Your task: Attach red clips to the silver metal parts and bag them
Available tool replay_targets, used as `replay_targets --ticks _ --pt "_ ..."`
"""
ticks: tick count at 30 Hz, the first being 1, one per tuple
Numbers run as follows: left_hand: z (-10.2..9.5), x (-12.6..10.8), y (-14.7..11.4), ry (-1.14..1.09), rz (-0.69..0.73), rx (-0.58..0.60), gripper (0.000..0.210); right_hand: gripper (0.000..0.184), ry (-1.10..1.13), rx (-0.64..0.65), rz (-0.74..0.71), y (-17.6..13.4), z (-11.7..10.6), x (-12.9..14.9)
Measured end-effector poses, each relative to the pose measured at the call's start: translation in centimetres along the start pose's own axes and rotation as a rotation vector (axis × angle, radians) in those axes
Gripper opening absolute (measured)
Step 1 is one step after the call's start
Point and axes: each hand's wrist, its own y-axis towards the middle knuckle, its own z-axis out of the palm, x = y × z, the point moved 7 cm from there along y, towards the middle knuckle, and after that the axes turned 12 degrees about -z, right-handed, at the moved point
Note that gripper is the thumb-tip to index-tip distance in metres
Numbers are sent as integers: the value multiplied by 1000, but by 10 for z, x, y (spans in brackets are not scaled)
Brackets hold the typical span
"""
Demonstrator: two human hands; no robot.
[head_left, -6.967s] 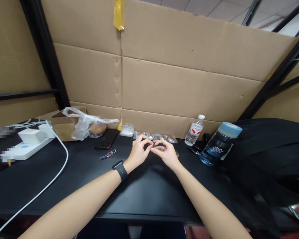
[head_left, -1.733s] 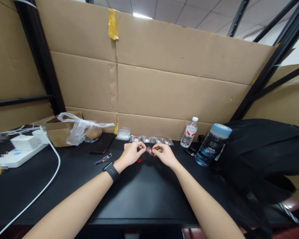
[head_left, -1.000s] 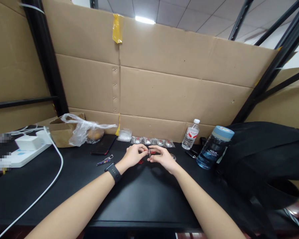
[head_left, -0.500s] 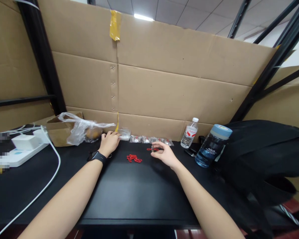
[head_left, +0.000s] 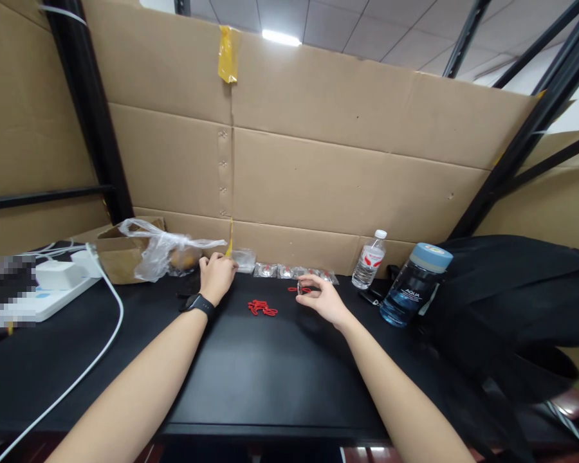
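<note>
My right hand [head_left: 322, 301] pinches a small round shiny disc [head_left: 300, 288] on edge between thumb and fingertips. A red cord loop [head_left: 292, 289] shows beside the disc; whether it is joined to it I cannot tell. My left hand [head_left: 217, 278], wearing a black watch, is at the back of the desk. Its bent fingers close at the left edge of some clear plastic bags [head_left: 244, 260], the fingertips partly hidden. Between the hands lies a small pile of red cord loops [head_left: 262, 308]. Several bagged round pieces [head_left: 286, 272] with red on them line the cardboard wall.
A water bottle [head_left: 368, 260] and a blue-lidded bottle [head_left: 415, 283] stand right, before a black backpack [head_left: 506, 302]. Left are a tied plastic bag [head_left: 166, 251], a cardboard box [head_left: 123, 257] and a white power strip [head_left: 43, 299] with a cable [head_left: 109, 347]. Cardboard [head_left: 309, 186] rises behind.
The view has shifted slightly, so everything sits a little further right and lower. Both hands keep nearly the same places, the right still pinching the disc.
</note>
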Motion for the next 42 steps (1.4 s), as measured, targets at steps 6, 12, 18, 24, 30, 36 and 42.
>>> replay_targets --ticks 6,12,18,24,30,36,42 --pt "-39 -28 -4 -31 -38 -78 16 57 -8 -40 -48 4 -10 1" --pt "-57 -116 -42 -177 283 86 8 52 -85 -99 -137 8 -28 8" --pt "-42 -182 -104 -194 597 344 13 45 -305 -74 -209 8 -43 13" --pt "-17 -179 -125 -273 703 602 25 43 -547 23 -301 3 -48 30" --pt "-8 -167 -120 -201 680 575 34 44 -505 183 -182 -4 -50 36" --pt "-9 -166 -119 -173 647 543 37 31 -535 497 -41 -17 -29 32" --pt "-8 -166 -120 -168 655 567 37 21 -533 556 14 -20 -16 26"
